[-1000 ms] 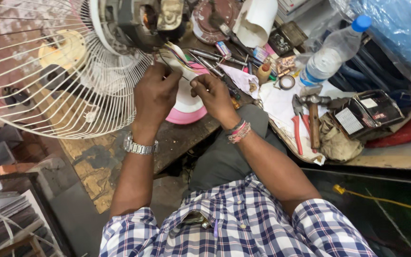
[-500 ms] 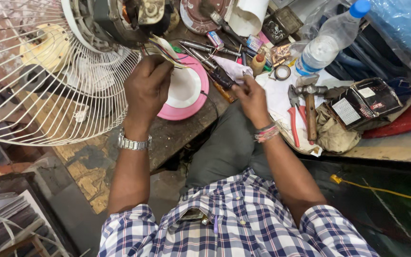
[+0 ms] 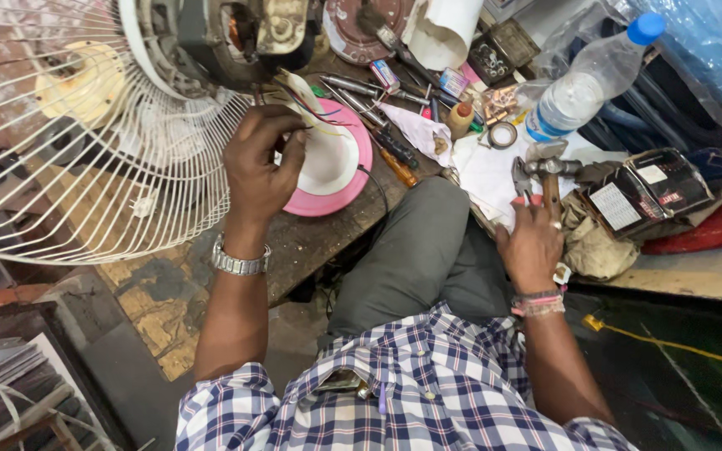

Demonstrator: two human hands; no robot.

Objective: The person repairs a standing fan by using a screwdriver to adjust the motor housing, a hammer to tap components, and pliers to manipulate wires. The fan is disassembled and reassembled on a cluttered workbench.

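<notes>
Head view: left hand (image 3: 262,163) pinching fan wires (image 3: 309,104); right hand (image 3: 532,244), well apart, gripping hammer (image 3: 551,179).

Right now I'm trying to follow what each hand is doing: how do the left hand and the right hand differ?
The left hand is raised at the fan motor, pinching coloured wires; the right hand is low on the bench, reaching the pliers beside the hammer. The left wrist wears a metal watch, the right thread bands. Both are bare.
</notes>
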